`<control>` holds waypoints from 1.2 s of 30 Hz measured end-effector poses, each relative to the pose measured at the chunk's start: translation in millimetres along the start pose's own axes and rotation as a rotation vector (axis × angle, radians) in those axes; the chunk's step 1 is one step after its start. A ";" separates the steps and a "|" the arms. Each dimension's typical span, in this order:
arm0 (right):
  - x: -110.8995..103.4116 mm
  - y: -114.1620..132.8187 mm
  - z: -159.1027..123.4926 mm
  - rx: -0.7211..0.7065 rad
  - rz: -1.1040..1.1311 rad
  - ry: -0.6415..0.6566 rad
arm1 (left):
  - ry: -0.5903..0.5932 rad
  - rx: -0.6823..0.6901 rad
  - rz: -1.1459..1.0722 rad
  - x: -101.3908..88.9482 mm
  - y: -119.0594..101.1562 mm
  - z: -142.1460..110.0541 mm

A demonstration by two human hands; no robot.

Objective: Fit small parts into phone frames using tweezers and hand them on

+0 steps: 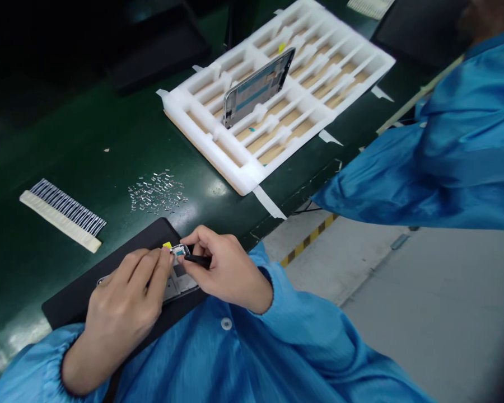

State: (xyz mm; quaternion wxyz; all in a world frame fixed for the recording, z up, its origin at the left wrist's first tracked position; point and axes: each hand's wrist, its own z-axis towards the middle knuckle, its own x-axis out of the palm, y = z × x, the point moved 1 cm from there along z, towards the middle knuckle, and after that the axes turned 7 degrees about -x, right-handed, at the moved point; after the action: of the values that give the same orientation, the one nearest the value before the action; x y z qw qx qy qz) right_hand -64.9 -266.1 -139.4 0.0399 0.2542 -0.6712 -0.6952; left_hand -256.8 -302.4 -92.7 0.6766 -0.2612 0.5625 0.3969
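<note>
A phone frame [180,280] lies on a black mat [84,291] at the near edge of the green table. My left hand [124,305] lies over the frame, fingers together and pressed down on its top end by a small yellow tab [167,244]. My right hand [224,268] is closed on a thin black tool [197,260] whose tip meets the frame's top corner. Both my sleeves are blue.
A heap of several small metal clips [157,193] lies beyond the mat. A striped strip [63,214] rests at the left. A white foam tray [243,173] with one phone frame [258,87] standing in it sits behind. A co-worker's blue sleeve [441,157] reaches in at the right.
</note>
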 end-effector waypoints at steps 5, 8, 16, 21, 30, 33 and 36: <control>-0.7 -0.2 0.4 0.003 0.008 0.008 | 0.014 -0.156 -0.263 4.3 3.7 -2.7; -0.8 -0.3 1.1 0.005 0.002 0.005 | 0.000 -0.276 -0.401 9.0 7.6 0.6; 4.1 8.3 -16.5 -0.412 -0.416 -0.099 | 0.023 -0.377 -0.526 9.3 12.1 -1.1; 8.1 14.3 -26.0 -0.707 -0.798 0.009 | 0.017 -0.244 -0.461 6.7 5.9 -19.7; 13.2 6.1 -26.9 -0.717 -0.826 0.029 | -0.013 -0.154 -0.474 12.5 9.7 -29.2; 12.0 7.6 -25.9 -0.709 -0.838 0.046 | -0.012 -0.141 -0.471 13.0 9.6 -30.0; 11.3 9.0 -24.4 -0.716 -0.830 0.060 | -0.006 -0.140 -0.466 13.6 9.1 -29.7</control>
State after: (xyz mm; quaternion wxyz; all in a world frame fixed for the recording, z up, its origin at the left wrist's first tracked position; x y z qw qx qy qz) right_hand -67.3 -293.7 -133.4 -0.1347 0.4878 -0.2347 -0.8300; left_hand -280.2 -317.9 -111.9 0.7317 -0.4290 0.4564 0.2690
